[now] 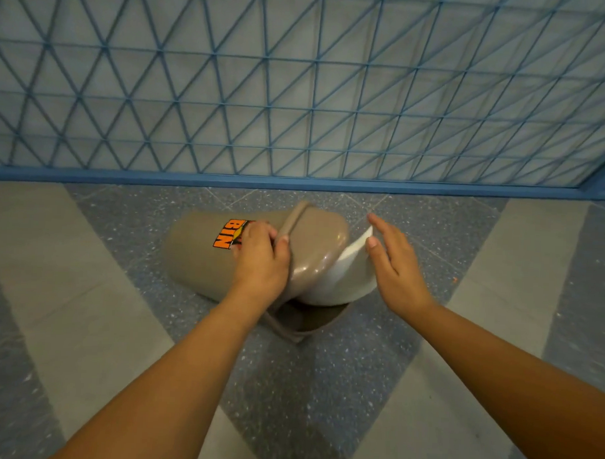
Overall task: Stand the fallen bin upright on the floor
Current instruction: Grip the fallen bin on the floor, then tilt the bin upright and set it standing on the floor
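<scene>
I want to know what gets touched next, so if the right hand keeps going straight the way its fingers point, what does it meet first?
Most likely the white swing flap of the fallen bin: the open right hand hovers right beside its edge, fingers pointing up and left across it. Depth is unclear from one view, so it could pass just above.

The bin (197, 260) lies on its side on the floor (323, 384) before the fence (299, 92), left hand (260, 258) on it, right hand (396, 267) just beside.
</scene>
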`<action>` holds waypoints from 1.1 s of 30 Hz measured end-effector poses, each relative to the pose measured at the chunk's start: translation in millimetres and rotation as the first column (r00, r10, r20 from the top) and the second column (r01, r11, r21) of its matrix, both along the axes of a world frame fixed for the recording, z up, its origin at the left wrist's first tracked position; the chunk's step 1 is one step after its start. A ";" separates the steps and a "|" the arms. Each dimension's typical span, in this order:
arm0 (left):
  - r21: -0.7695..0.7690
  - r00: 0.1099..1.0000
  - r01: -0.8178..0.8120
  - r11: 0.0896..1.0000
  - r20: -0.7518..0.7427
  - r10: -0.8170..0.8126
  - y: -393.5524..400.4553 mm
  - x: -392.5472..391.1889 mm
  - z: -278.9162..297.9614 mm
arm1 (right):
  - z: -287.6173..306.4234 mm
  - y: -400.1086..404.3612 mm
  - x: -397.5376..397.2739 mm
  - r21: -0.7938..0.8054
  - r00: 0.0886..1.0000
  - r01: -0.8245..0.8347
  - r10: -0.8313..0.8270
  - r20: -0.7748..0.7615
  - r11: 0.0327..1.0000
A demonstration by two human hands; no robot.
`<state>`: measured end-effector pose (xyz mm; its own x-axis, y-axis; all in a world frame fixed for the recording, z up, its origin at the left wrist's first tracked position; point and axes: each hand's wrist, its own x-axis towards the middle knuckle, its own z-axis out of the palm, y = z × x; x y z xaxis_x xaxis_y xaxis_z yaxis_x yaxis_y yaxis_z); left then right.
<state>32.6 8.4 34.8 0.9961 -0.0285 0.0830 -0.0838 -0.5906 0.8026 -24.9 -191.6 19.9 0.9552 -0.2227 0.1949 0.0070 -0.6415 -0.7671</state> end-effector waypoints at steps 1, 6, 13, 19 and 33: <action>-0.038 1.000 -0.015 0.999 -0.007 0.015 2.5 4.4 5.6 | 1.2 1.1 1.6 0.046 1.000 0.004 -0.004 0.005 0.999; -0.157 0.997 -0.056 0.986 -0.059 0.047 14.0 20.4 22.1 | 15.2 12.4 17.7 0.125 1.000 -0.010 0.009 0.014 0.992; -0.376 0.972 -0.159 0.913 -0.223 0.078 37.1 32.7 30.2 | 39.3 20.9 32.6 0.175 0.997 -0.039 0.026 0.076 0.984; -0.535 0.927 -0.266 0.802 -0.371 0.060 54.5 43.5 23.6 | 49.3 36.2 38.4 0.308 0.994 -0.074 0.047 0.094 0.948; -0.634 0.885 -0.355 0.687 -0.465 0.028 80.5 47.9 -3.7 | 39.4 73.7 70.0 0.390 0.995 -0.101 0.085 0.058 0.915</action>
